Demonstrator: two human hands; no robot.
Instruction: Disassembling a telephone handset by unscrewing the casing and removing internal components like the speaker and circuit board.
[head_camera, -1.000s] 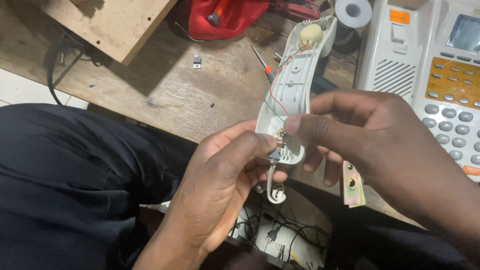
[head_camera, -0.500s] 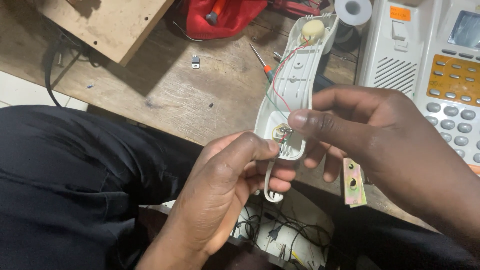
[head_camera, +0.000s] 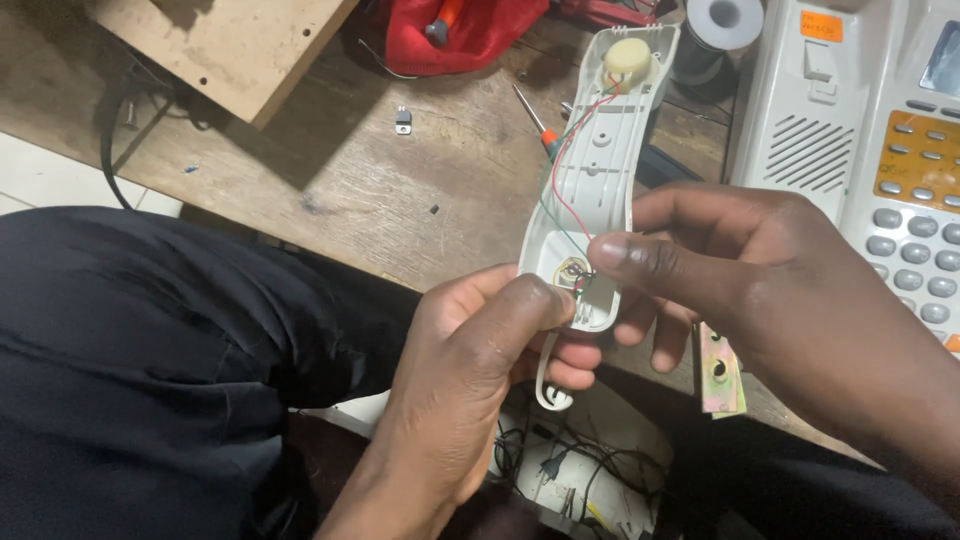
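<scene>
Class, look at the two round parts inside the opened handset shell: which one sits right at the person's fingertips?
The small brass-coloured disc at the shell's near end, between both thumbs. The cream round part sits at the far end, away from both hands.

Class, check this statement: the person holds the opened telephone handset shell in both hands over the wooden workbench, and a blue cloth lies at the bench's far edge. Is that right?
One detail is wrong: the cloth at the far edge of the wooden workbench is red, not blue. The rest holds: the head view shows the left hand and right hand both holding the opened telephone handset shell over the bench.
</scene>
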